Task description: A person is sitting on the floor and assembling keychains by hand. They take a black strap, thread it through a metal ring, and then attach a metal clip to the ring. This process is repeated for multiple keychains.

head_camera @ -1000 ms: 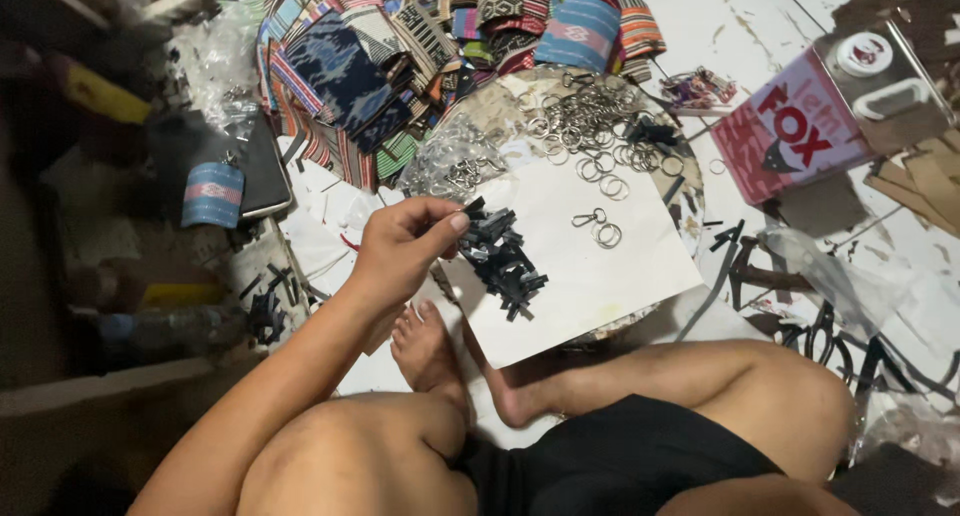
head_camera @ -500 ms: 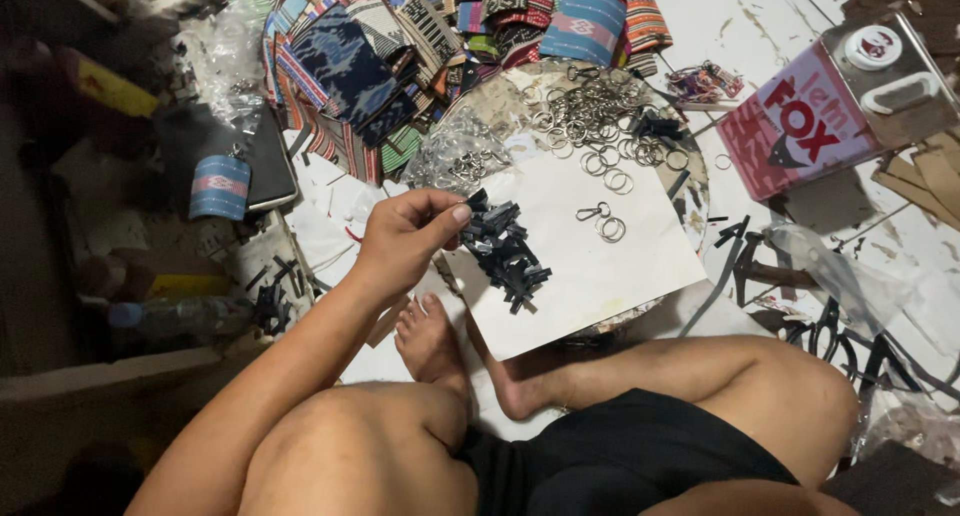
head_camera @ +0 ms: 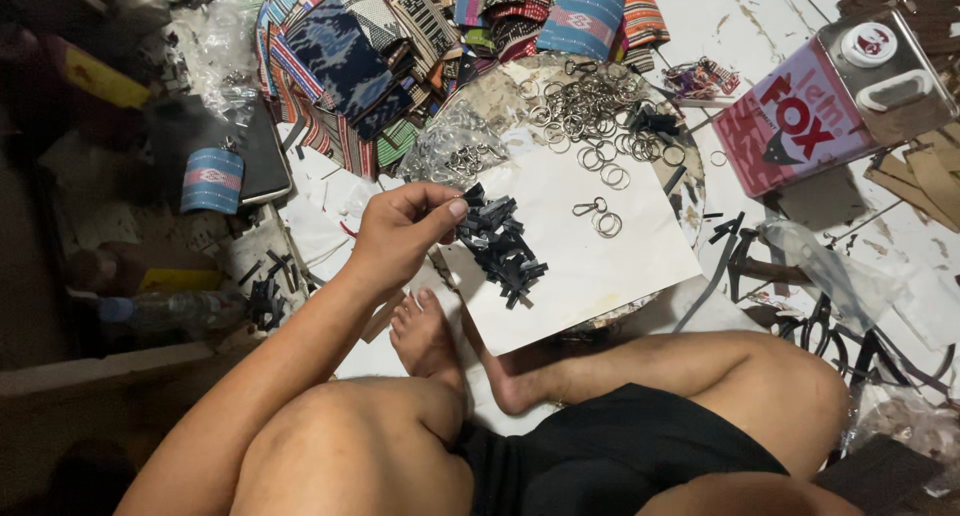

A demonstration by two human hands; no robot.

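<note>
- While the person sat cross-legged on the floor, the left hand (head_camera: pixel 400 238) reached out over the white sheet (head_camera: pixel 590 256), thumb and fingertips pinched together at the top of the pile of small black strips (head_camera: pixel 500 244).
- Whether one strip actually sat in that pinch could not be told; the fingertips touched the pile's upper left edge, at about ten o'clock of the heap.
- No right hand showed anywhere in view.
- That pile lay on the left part of the sheet, with a joined pair of metal rings (head_camera: pixel 598 216) apart from it at three o'clock.
- Loose key rings (head_camera: pixel 585 111) were heaped at twelve o'clock of the sheet, on a worn round board (head_camera: pixel 690 191) beneath the paper.
- Woven striped pouches (head_camera: pixel 420 46) were stacked beyond, at eleven o'clock; a red tin can (head_camera: pixel 810 126) lay on its side at two o'clock.
- A small blue woven roll (head_camera: pixel 212 181) stood at nine o'clock of the hand, and bare feet (head_camera: pixel 425 336) rested just under the sheet's near edge.
- Risk, as a judgement: the strips looked tangled, so a pinch could have lifted several and scattered them off the paper into the black offcuts on the tiles.
- A foot nudging the sheet could also have slid the pile toward its edge.
</note>
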